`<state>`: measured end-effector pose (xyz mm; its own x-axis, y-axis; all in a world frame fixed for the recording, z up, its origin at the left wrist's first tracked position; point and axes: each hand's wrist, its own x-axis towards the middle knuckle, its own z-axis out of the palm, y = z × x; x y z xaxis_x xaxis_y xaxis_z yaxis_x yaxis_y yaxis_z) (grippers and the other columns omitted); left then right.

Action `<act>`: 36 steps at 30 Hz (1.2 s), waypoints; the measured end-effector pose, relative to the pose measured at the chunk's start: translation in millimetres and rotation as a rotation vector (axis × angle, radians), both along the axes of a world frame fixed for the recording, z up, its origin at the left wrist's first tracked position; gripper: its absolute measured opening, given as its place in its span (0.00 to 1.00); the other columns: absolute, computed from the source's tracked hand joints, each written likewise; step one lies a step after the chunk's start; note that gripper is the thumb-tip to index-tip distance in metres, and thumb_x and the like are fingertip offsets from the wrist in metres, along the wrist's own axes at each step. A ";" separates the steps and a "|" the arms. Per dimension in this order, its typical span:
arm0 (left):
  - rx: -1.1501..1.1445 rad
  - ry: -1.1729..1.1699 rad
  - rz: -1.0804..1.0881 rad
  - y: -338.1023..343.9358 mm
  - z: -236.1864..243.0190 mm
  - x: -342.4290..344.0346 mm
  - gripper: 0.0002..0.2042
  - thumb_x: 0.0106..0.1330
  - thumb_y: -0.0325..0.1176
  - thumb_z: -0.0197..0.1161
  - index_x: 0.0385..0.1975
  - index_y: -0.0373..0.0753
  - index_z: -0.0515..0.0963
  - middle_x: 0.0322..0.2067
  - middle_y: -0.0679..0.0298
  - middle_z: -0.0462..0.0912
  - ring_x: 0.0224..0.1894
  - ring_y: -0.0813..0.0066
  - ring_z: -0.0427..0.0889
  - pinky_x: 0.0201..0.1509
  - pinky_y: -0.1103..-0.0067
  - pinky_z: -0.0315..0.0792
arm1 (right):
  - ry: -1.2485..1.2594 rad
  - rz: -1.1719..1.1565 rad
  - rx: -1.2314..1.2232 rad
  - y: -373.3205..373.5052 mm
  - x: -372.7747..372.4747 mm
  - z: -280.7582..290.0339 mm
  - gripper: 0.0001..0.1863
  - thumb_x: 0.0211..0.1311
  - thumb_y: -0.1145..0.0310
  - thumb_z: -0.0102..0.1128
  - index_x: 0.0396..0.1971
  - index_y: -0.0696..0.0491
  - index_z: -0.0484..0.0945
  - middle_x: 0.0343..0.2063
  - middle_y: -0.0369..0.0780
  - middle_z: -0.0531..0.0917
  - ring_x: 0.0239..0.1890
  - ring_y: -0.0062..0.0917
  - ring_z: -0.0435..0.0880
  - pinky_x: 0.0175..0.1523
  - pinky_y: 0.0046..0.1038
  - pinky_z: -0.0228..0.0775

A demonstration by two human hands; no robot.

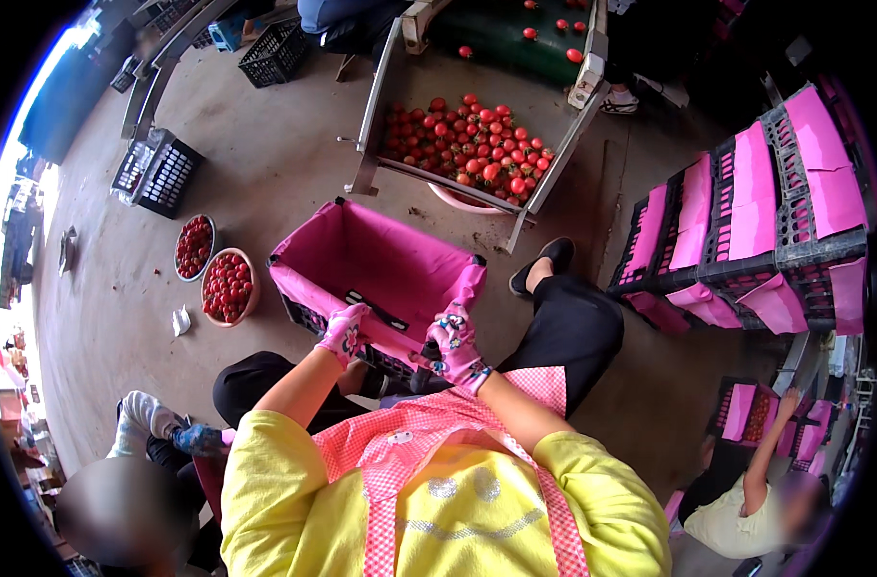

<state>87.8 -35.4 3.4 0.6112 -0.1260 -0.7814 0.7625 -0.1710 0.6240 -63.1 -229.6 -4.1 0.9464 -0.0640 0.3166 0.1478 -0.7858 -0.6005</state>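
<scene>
In front of my knees stands a black plastic crate (308,318) with a pink sheet liner (385,240) spread inside; no tomatoes show in it. My left hand (344,332), in a pink flowered glove, is closed on the liner at the near rim, left of the handle slot. On the near right corner, my right hand (455,346), gloved alike, has its fingers curled round the liner's edge; part of the grip is hidden. Beyond the crate, a sloping metal-framed tray (364,144) holds many small red tomatoes (477,139).
Two basins of small red tomatoes, one grey-rimmed (212,231) and one pinkish (255,293), stand on the floor at left. Stacked pink-lined crates (746,207) rise at right. A green conveyor belt (501,34) feeds the tray. Co-workers sit at lower left and lower right.
</scene>
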 end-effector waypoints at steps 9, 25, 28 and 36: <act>-0.042 0.096 0.258 -66.9 -149.3 -43.3 0.09 0.56 0.34 0.65 0.35 0.42 0.77 0.31 0.66 0.79 0.33 0.70 0.78 0.34 0.68 0.75 | 0.622 -0.048 -0.646 -54.9 -10.4 -76.3 0.28 0.50 0.54 0.59 0.51 0.50 0.74 0.60 0.42 0.67 0.66 0.39 0.58 0.71 0.48 0.36; -0.307 0.628 0.400 -81.7 -194.3 -45.0 0.21 0.63 0.44 0.61 0.56 0.51 0.68 0.56 0.56 0.70 0.57 0.51 0.70 0.60 0.50 0.63 | 0.894 -0.055 -0.745 -61.2 -2.6 -102.2 0.31 0.56 0.54 0.52 0.59 0.53 0.66 0.64 0.43 0.62 0.69 0.46 0.52 0.71 0.51 0.33; -0.236 0.732 0.346 -79.0 -172.5 -42.0 0.25 0.64 0.46 0.58 0.60 0.49 0.63 0.60 0.54 0.64 0.61 0.53 0.65 0.62 0.52 0.61 | 1.005 0.055 -0.748 -59.4 -1.8 -85.7 0.42 0.46 0.42 0.62 0.62 0.44 0.64 0.67 0.43 0.57 0.70 0.50 0.47 0.70 0.54 0.26; -0.402 0.287 -0.178 -42.3 -68.1 -14.6 0.27 0.64 0.43 0.59 0.59 0.38 0.61 0.50 0.54 0.74 0.50 0.60 0.77 0.50 0.63 0.75 | 0.878 -0.081 -0.394 -60.3 -5.3 -27.9 0.42 0.46 0.45 0.63 0.62 0.46 0.65 0.64 0.46 0.60 0.67 0.49 0.53 0.70 0.53 0.33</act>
